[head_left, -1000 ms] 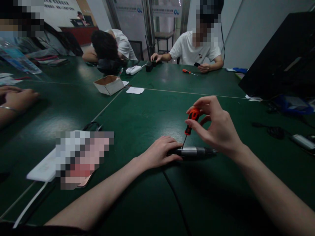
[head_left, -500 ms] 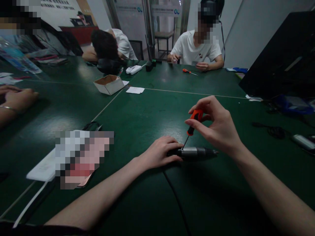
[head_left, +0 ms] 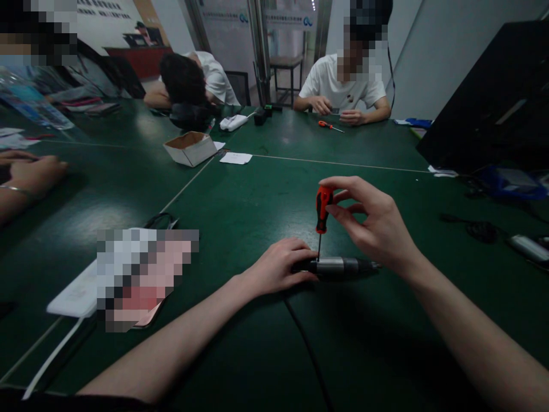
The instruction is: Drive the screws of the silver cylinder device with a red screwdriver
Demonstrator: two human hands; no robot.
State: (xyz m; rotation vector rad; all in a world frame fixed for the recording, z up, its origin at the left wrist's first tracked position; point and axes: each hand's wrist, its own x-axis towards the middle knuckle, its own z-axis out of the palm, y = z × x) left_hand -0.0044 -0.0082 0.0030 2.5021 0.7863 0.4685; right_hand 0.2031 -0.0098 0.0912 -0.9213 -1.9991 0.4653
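A black and silver cylindrical tool (head_left: 338, 265) lies on the green table (head_left: 257, 200), its narrow end toward the right. My left hand (head_left: 285, 264) is closed around its left end. A black cable (head_left: 305, 337) runs from near that hand toward the bottom edge. My right hand (head_left: 364, 214) holds a red and black screwdriver (head_left: 323, 209) by the handle, with a fingertip on its top. The screwdriver stands almost upright, and its tip touches the tool at the left edge of the silver section.
A white power strip (head_left: 75, 289) and a pink phone (head_left: 150, 315) lie at left. Farther back are an open box (head_left: 191, 150), a paper slip (head_left: 235, 158) and another screwdriver (head_left: 330, 126). Several people sit around the table. A black panel (head_left: 493, 97) stands at right.
The screwdriver has gone from leaning right to nearly upright, and my right hand has shifted left with a fingertip now on top of the handle. Across the table, a person's hands have come closer together.
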